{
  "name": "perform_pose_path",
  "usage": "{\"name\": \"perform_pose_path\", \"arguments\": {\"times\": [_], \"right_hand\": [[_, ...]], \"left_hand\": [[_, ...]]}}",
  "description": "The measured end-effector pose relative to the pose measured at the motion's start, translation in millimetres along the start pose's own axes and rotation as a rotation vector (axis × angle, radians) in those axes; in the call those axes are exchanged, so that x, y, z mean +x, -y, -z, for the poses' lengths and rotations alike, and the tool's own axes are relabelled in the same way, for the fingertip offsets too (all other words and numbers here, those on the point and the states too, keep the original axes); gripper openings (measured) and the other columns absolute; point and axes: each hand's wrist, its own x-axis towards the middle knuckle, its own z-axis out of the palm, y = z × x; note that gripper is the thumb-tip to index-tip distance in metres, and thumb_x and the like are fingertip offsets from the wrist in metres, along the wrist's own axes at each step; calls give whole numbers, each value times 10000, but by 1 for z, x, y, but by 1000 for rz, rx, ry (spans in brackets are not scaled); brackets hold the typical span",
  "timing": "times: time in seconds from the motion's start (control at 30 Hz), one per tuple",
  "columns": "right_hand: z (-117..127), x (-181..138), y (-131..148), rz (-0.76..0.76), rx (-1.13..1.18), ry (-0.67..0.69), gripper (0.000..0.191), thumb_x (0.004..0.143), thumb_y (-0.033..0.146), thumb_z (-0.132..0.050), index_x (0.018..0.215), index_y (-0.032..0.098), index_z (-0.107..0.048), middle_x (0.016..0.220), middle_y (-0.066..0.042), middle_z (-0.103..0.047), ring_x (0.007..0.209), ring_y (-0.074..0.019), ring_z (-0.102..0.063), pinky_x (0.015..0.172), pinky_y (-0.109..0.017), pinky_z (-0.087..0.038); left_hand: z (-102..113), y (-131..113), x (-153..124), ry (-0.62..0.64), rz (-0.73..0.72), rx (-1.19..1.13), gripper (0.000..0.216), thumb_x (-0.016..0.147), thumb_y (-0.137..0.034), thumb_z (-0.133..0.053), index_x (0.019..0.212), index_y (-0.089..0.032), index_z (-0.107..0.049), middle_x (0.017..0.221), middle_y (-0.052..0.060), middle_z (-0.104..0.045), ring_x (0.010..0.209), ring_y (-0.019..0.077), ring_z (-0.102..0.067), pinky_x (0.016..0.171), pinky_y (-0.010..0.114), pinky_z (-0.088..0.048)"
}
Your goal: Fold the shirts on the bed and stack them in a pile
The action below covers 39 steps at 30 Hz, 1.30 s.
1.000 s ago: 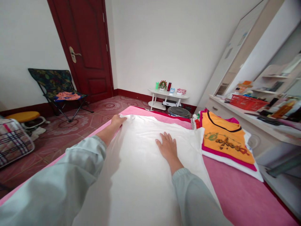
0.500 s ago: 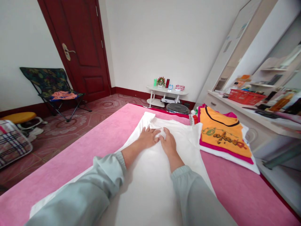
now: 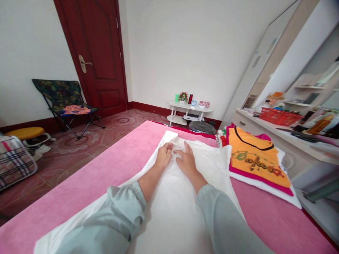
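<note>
A white T-shirt (image 3: 172, 208) lies spread out over a pink bed cover (image 3: 111, 155), its neck end away from me and one sleeve on each side. Near the neckline, my left hand (image 3: 163, 156) is over the cloth with its fingers loosely bent. My right hand (image 3: 186, 161) is just beside it, thumb and fingers apart. Neither hand visibly grips the fabric. Both my forearms, in pale green sleeves, cover part of the shirt.
On the right lies a stack of folded shirts with an orange T-shirt (image 3: 254, 155) on top. A dresser with a red basket (image 3: 279, 116) stands beyond it. A low white table (image 3: 189, 106), a folding chair (image 3: 59, 95) and a yellow stool (image 3: 25, 132) are farther off.
My hands have come off the bunched cloth at the neckline and moved slightly apart. The left hand has turned more upright. The view has shifted slightly.
</note>
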Motion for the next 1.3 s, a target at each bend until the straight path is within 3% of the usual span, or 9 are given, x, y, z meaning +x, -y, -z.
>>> {"name": "perform_pose_path", "arguments": {"times": [0.2,0.37,0.5,0.77,0.87,0.97,1.1,1.2,1.3], "right_hand": [[-14,17,-14,-219,376,-85,400,764,228,-488,1139,183,-620,1159,-79,-613,1055,-227,-554,943,-344,-417],[-21,17,-41,-354,747,-342,459,696,311,-526,1105,132,-636,954,-68,-650,883,-222,-575,809,-338,-467],[-28,18,-49,-385,727,-349,501,678,345,-555,1124,130,-625,956,-75,-641,887,-229,-566,793,-341,-472],[-25,18,-40,-233,435,-275,462,730,299,-503,1128,96,-616,1119,-150,-607,954,-246,-576,890,-381,-452],[-22,17,-38,-235,407,-272,453,740,302,-507,1133,103,-607,1127,-149,-609,993,-252,-573,913,-388,-447],[-22,17,-36,-228,422,-279,535,741,359,-545,1199,84,-557,1189,-172,-572,1075,-265,-544,965,-397,-417],[-24,18,-34,-191,444,-258,679,698,429,-621,1269,87,-490,1276,-187,-505,1183,-289,-479,1027,-418,-366],[-24,20,-36,-207,449,-231,698,645,352,-653,1268,80,-493,1266,-188,-508,1190,-305,-472,1043,-435,-349],[-24,24,-41,-278,560,-275,687,600,289,-658,1250,116,-520,1238,-159,-534,1176,-313,-483,1016,-459,-381]], "left_hand": [[7,-11,-8,-40,61,251,300,860,-206,-408,1064,-199,-627,999,49,-692,927,179,-631,856,293,-474],[18,-32,-11,200,74,574,321,725,-421,-617,999,-266,-678,1036,39,-666,985,225,-597,829,307,-471],[26,-42,-9,369,41,699,420,652,-375,-667,1062,-284,-668,1089,63,-620,1010,259,-590,824,343,-482],[34,-41,-16,441,99,708,438,738,-414,-581,1140,-240,-586,1152,89,-595,1002,246,-609,801,337,-489],[65,-41,-27,547,138,704,522,685,-423,-643,1163,-232,-557,1134,82,-624,1018,250,-604,810,323,-477],[118,-40,-49,662,122,660,584,612,-430,-709,1129,-192,-577,1108,81,-644,994,244,-606,802,286,-461],[195,-49,-93,841,134,498,365,659,-397,-658,952,-179,-638,931,16,-682,833,189,-618,682,230,-432],[234,-60,-123,846,198,453,261,691,-358,-604,889,-193,-647,841,-19,-674,759,163,-601,623,215,-402],[250,-78,-140,783,221,451,248,700,-342,-572,884,-191,-643,824,-12,-659,740,157,-581,624,217,-390]]}}
